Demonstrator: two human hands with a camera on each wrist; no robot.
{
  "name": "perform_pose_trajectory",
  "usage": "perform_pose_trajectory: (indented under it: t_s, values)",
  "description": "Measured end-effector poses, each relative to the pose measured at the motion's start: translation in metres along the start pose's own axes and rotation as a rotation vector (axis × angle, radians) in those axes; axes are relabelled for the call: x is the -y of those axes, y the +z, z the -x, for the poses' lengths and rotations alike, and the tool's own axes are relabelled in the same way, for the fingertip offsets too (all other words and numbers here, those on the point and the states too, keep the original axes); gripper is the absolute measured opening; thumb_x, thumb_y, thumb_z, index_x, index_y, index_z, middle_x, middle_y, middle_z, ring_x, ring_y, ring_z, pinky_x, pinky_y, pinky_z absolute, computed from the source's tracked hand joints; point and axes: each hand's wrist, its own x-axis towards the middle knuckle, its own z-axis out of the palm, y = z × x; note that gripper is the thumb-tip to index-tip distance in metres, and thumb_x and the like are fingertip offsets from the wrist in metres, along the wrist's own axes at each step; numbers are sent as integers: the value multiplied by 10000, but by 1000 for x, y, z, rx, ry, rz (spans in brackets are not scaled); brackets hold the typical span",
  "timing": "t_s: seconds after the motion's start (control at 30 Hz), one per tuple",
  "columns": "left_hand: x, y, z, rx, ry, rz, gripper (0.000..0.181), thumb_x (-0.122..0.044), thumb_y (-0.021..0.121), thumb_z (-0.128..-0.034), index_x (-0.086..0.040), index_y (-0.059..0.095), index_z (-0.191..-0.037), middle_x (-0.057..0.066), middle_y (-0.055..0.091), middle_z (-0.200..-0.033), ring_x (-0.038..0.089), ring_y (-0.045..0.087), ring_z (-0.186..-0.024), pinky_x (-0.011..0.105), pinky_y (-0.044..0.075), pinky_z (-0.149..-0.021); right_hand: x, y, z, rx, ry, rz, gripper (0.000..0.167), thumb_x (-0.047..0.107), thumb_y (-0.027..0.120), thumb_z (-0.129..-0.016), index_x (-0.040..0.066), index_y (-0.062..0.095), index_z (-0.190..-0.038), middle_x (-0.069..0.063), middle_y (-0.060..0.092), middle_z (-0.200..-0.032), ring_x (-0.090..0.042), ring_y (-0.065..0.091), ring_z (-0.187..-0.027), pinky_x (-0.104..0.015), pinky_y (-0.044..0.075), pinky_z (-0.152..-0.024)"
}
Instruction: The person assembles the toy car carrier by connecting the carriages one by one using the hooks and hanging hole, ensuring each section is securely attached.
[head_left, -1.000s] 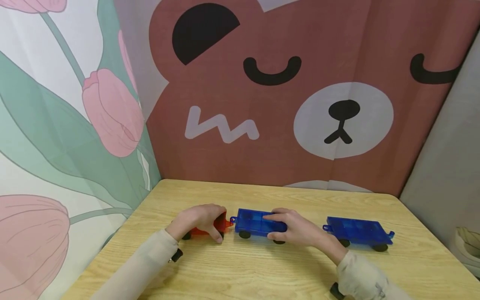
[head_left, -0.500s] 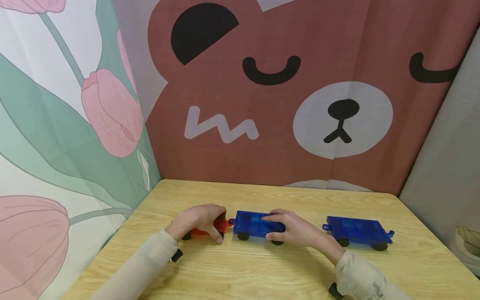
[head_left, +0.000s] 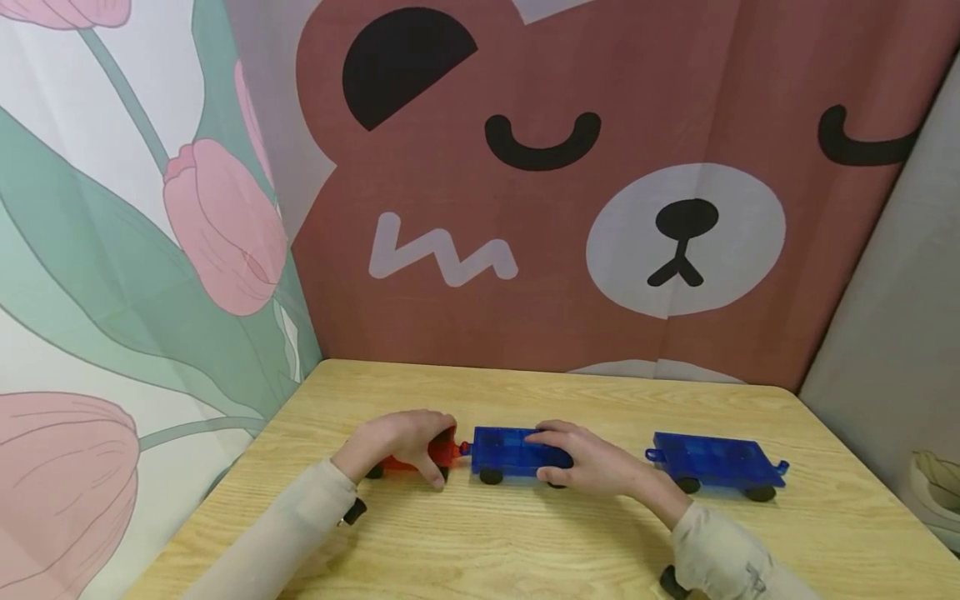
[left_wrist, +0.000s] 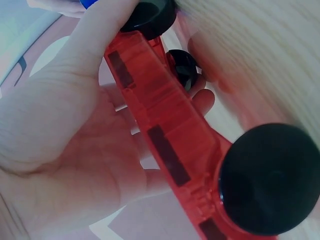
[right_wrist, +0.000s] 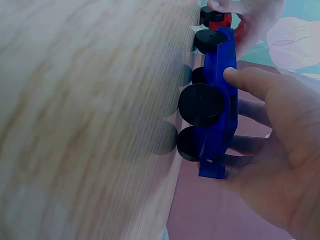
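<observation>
Head view: my left grip (head_left: 405, 437) holds the red car (head_left: 442, 447), right grip (head_left: 592, 460) the middle wagon (head_left: 506, 450). Likely coupling; next, test the hitch (head_left: 464, 448).

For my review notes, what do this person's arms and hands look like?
The left hand and right hand wear no gloves. The left sleeve and right sleeve are long and cream, the right with a grey mark. A small black object shows at each wrist.

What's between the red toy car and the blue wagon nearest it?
Just the small couplings of the red toy car and blue wagon, in the head view; whether they're locked, I can't tell.
</observation>
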Motion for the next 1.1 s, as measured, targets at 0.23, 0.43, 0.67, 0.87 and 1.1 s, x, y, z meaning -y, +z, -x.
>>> perform_pose_trajectory:
  t_s: [0.23, 0.43, 0.67, 0.87, 1.1]
  values:
    - [0, 1, 0, 14, 13, 3, 712, -457, 942, -702, -163, 563, -1229, -82, 551, -1023, 133, 524, -932, 339, 481, -845, -3, 0, 2, 32, -6, 6, 546, 389, 602, -1039, 156, 492, -1520, -171, 313, -1603, -382, 309, -1455, -597, 343, -1081]
    - [1, 2, -1, 12, 16, 2, 723, -462, 939, -705, -163, 559, -1242, -86, 547, -1027, 130, 528, -938, 343, 478, -846, -6, -2, 4, 54, -23, 15, 561, 377, 567, -1058, 165, 434, -1559, -116, 240, -1643, -387, 194, -1499, -641, 253, -1113]
    - [1, 0, 1, 26, -11, 8, 759, -507, 914, -719, -168, 545, -1289, -83, 542, -1048, 135, 525, -959, 425, 460, -908, -7, -11, 11, 59, 13, -11, 593, 365, 600, -1044, 165, 414, -1571, -101, 207, -1655, -404, 192, -1491, -590, 366, -1067]
    - [1, 0, 1, 35, -32, 2, 790, -635, 842, -733, -190, 537, -1310, -86, 527, -1043, 134, 511, -960, 442, 432, -929, -10, -22, 18, -25, -26, 5, 541, 301, 624, -1039, 146, 469, -1534, -106, 317, -1609, -358, 362, -1425, -532, 450, -1010]
    - [-13, 5, -2, -106, 75, 27, 950, -762, 618, -844, -73, 479, -1483, 31, 544, -1330, 227, 514, -1210, 524, 340, -1080, -13, -44, 26, -149, -33, 46, 472, 282, 619, -1044, 178, 522, -1494, -89, 448, -1534, -331, 393, -1415, -579, 378, -1063]
